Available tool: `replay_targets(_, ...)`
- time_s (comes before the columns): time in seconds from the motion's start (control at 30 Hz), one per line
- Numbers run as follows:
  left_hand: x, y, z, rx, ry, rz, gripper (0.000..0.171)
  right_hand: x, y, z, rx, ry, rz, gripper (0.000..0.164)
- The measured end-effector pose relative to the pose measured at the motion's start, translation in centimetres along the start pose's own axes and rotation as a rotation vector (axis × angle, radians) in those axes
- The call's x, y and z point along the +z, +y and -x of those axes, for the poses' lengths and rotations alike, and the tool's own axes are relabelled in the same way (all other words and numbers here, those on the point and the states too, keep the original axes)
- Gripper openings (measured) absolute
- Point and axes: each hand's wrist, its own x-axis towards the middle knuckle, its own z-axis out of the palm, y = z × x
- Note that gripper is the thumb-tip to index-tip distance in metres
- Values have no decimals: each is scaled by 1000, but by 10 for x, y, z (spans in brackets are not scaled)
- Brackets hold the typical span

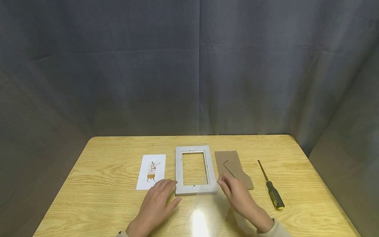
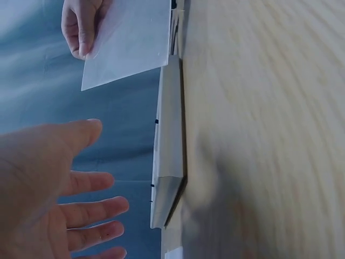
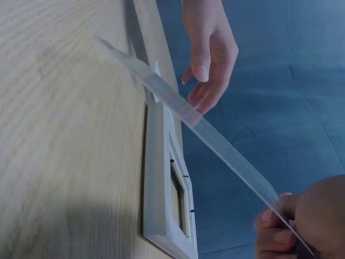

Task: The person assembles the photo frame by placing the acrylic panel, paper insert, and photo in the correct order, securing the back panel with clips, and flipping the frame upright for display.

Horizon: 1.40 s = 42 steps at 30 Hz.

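the right hand (image 1: 238, 196) was low in the head view, right of the middle. its thumb and fingers were clamped on the edge of a clear sheet (image 2: 129, 48). the sheet was tilted up in the air by the picture frame (image 1: 179, 171), and i could not tell if the two touched. it was at the top of the left wrist view and ran slantwise across the right wrist view.

the left hand (image 1: 158, 204) was low and left of the middle in the head view, near the picture frame. its fingers were apart and held nothing.

the picture frame lay flat, below the middle of the head view, on the wooden surface (image 1: 103, 184). a white card (image 1: 152, 177) with a plant drawing lay left of it. a brown board (image 1: 228, 156) lay right of it, and a screwdriver (image 1: 273, 194) lay at the lower right. a dark curtain (image 1: 148, 82) filled the top.
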Motion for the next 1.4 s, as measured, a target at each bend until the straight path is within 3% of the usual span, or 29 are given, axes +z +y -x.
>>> replay_targets(0.37, -2, 4, -14, -9, -18, -7, 54, -8, 5, -6, 60, 29, -54, 14)
replay_targets(0.53, 1, 2, -19, -9, -22, -9, 56, -11, 8, -9, 29, 98, 39, 13)
replay_targets(1.0, 13, -4, -34, -29, -178, -27, 80, -18, 9, -21, -40, 167, 47, 17)
replay_targets(1.2, 17, -7, -36, -43, -258, -28, 79, -25, 5, -30, -65, 213, 55, 13)
replay_targets(1.4, 19, -9, -37, -44, -280, -28, 78, -31, 3, -41, -96, 275, 68, 9)
